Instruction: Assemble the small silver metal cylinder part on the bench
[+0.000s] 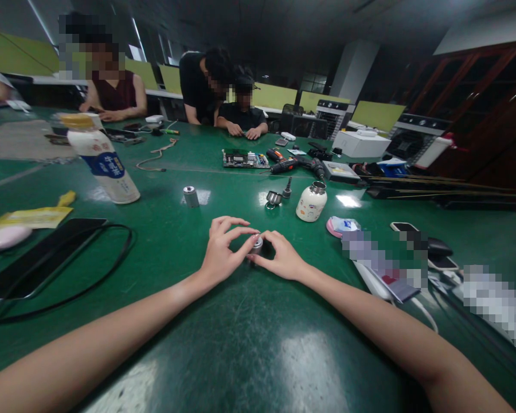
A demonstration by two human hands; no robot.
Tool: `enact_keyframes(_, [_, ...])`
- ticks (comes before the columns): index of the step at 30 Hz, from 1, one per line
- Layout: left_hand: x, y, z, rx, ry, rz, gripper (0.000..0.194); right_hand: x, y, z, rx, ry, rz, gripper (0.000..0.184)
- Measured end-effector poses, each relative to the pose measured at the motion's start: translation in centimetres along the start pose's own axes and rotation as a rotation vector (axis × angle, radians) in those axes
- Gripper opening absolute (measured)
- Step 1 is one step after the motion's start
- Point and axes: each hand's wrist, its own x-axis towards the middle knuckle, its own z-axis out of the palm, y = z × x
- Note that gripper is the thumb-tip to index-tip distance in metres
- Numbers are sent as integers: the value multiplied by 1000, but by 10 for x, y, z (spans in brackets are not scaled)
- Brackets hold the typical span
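A small silver metal cylinder (255,246) stands on the green tabletop, partly hidden by fingers. My left hand (227,245) grips it from the left between thumb and index finger, its other fingers held apart in the air. From the right, my right hand (281,254) pinches the same piece with thumb and curled index finger. A similar silver cylinder (191,197) stands farther off to the left. Beyond my right hand are a metal cup-like lid (273,199), a dark small stopper-like part (288,188) and an uncapped cream bottle (312,202).
At left stand a yellow-capped drink bottle (107,163) and a black tablet (43,258) with a looped cable. A circuit board (245,159) and power drills (286,166) lie farther back. Phones (405,228) and a pink case (336,226) are at right. Several people sit or stand across the table.
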Motion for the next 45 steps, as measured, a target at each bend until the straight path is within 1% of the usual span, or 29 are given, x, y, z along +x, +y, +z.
enact_keyframes(3, [0, -1, 0, -3, -20, 12, 12, 0, -1, 0, 6, 3, 3, 27])
enact_keyframes(5, [0, -1, 0, -4, -12, 5, 12, 0, -1, -1, 7, 0, 8, 28])
enact_keyframes(9, [-1, 1, -2, -15, 100, -66, 18, 0, -2, -2, 3, -8, 15, 28])
enact_keyframes(10, [-1, 2, -3, -26, 108, -81, 18, 0, -2, -2, 2, -9, 15, 28])
enact_keyframes(12, [-1, 5, -4, -62, 77, -85, 14, 0, -2, -2, -1, -11, 11, 27])
enact_keyframes(14, [-2, 7, -4, -107, 23, -56, 10, 1, -1, -1, -1, -10, 1, 28])
enact_keyframes(16, [-4, 7, -4, -131, -19, -23, 10, 1, 0, 0, -3, -7, -5, 29])
enact_keyframes(17, [-5, 7, -3, -126, -22, -17, 13, 1, 1, 0, -1, -7, -6, 29])
enact_keyframes(18, [-6, 6, -3, -110, -9, -20, 14, 1, 1, -1, 1, -7, -3, 29])
enact_keyframes(22, [-9, 2, 0, -58, 155, -93, 17, 0, -1, -2, 7, -13, 10, 28])
enact_keyframes(23, [-9, 2, 0, -58, 168, -100, 18, 0, -1, -2, 7, -13, 10, 28])
enact_keyframes(24, [-8, 2, 0, -52, 153, -95, 21, 0, -1, -2, 9, -12, 9, 27])
enact_keyframes(26, [-6, 3, 0, -18, 59, -57, 25, 1, -1, -2, 17, -12, 1, 27])
enact_keyframes(28, [-3, 4, 0, 28, -31, -28, 20, 1, -1, -2, 15, -9, -3, 27])
enact_keyframes(30, [-2, 3, 1, 36, -72, -25, 17, 1, -1, -1, 5, -6, -5, 27])
enact_keyframes(33, [-1, 1, 1, 8, -71, -29, 16, 0, -2, -1, 3, 2, -15, 25])
enact_keyframes(36, [-2, 0, 1, 22, 6, -39, 16, 0, -2, -1, 2, 4, -12, 25])
enact_keyframes(38, [-3, 1, 1, 102, 84, -92, 18, 0, -2, -2, -7, -1, 0, 26])
enact_keyframes(40, [-3, 1, 1, 227, 111, -202, 21, 0, -2, -1, -14, -4, 7, 28])
enact_keyframes(41, [-3, 0, 1, 287, 89, -271, 22, 0, -2, -1, -15, -2, 9, 28])
enact_keyframes(43, [-3, -1, 2, 378, -3, -404, 22, 0, -1, -1, -13, 1, 8, 29])
enact_keyframes(45, [-3, -4, 3, 430, -92, -484, 22, 0, -1, -1, -10, 1, 6, 29])
